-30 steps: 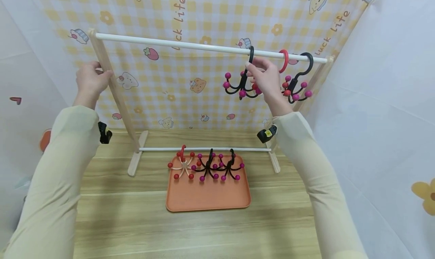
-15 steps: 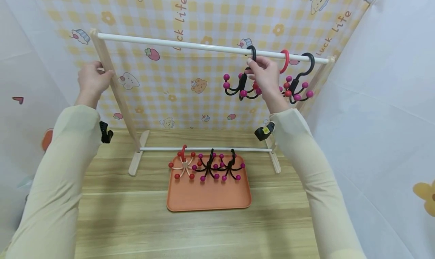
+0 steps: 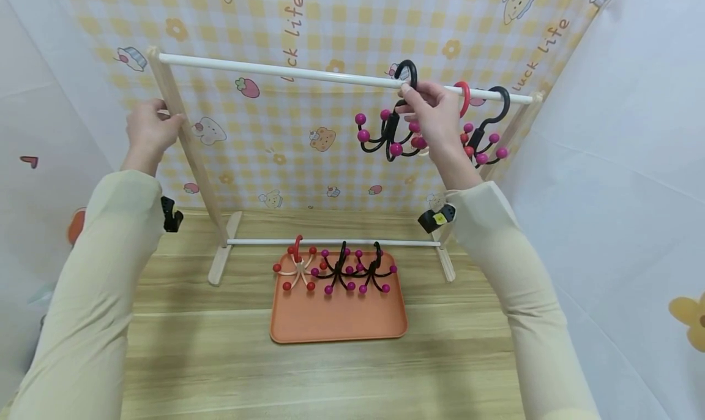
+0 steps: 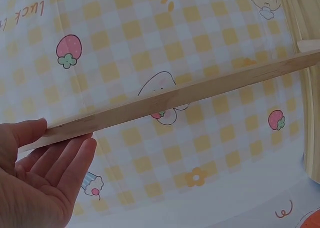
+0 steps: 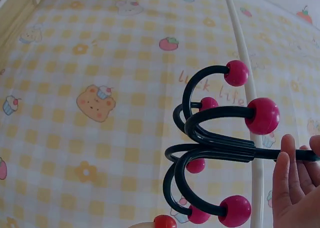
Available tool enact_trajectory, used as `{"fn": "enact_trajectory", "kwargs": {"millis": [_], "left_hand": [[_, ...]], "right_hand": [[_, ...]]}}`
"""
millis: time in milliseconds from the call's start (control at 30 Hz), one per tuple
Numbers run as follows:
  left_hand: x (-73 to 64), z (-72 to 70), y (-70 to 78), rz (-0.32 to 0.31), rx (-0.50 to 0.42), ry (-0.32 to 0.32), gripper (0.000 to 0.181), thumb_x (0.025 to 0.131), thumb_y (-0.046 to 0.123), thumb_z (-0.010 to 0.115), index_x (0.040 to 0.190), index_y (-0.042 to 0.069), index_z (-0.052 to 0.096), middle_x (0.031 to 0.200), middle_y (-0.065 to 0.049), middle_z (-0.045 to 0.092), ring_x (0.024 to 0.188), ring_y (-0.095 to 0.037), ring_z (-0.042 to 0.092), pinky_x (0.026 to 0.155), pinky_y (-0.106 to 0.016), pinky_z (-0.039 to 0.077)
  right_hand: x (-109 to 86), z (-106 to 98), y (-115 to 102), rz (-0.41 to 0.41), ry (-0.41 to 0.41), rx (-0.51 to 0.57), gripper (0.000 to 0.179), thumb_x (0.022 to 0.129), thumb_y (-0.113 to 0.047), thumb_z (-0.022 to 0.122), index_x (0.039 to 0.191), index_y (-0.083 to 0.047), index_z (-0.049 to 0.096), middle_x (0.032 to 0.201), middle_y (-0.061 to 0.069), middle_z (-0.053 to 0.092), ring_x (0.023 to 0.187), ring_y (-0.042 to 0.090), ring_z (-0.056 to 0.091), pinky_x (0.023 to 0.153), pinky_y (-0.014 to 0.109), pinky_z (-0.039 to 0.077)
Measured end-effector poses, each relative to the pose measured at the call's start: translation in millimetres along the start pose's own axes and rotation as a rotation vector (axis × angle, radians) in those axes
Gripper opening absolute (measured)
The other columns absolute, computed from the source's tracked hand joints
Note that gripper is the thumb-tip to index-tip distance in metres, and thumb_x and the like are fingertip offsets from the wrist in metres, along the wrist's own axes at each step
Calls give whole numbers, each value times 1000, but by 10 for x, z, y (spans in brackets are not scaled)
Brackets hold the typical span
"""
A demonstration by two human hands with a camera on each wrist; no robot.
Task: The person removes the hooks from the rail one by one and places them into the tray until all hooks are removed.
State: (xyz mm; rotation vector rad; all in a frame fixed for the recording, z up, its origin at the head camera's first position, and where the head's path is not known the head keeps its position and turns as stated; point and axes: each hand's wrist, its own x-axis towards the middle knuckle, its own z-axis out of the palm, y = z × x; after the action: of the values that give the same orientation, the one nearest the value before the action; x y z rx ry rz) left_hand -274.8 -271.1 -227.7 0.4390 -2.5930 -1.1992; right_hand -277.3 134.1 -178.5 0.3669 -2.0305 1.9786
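My right hand pinches the stem of a black multi-claw hanger with pink ball tips, just below its curved hook. That hook stands up above the white top rod of a rack, overlapping the rod in the head view. In the right wrist view the hanger's claws spread out ahead of the fingers. My left hand grips the rack's left wooden post near its top; in the left wrist view, thumb and fingers lie on either side of the post.
Farther right on the rod hang a red-hooked hanger, partly hidden by my hand, and another black hanger. Below, an orange tray holds a cream hanger with red balls and two black ones. A lower white bar joins the rack's feet.
My right hand has risen slightly with the black hanger, and its hook now stands higher over the rod. The claws have lifted a little to the left. My left hand stays on the post.
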Motion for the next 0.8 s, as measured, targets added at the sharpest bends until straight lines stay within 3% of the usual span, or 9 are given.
{"fn": "enact_trajectory", "kwargs": {"millis": [367,600,800], "left_hand": [[-7,-9,4,1,-10,-5,51,91,28,42,134,1,33,126,-23,43,95,-24,51,79,-29,43],[1,-19,-2,2,-22,-11,52,90,27,43,134,0,34,125,-23,44,75,-10,51,64,-17,44],[-14,-13,2,-4,-26,-15,52,91,27,43,134,1,33,127,-23,42,93,-21,52,79,-26,44]], "right_hand": [[-279,1,124,37,-96,-49,18,84,-20,62,93,-4,61,92,10,64,72,21,60,65,25,49],[-463,25,313,109,-150,-38,13,84,-16,61,89,-4,62,86,7,64,63,17,58,63,25,49],[-624,86,484,175,-198,-51,15,84,-17,61,90,-3,62,86,7,64,60,17,57,64,28,49]]}}
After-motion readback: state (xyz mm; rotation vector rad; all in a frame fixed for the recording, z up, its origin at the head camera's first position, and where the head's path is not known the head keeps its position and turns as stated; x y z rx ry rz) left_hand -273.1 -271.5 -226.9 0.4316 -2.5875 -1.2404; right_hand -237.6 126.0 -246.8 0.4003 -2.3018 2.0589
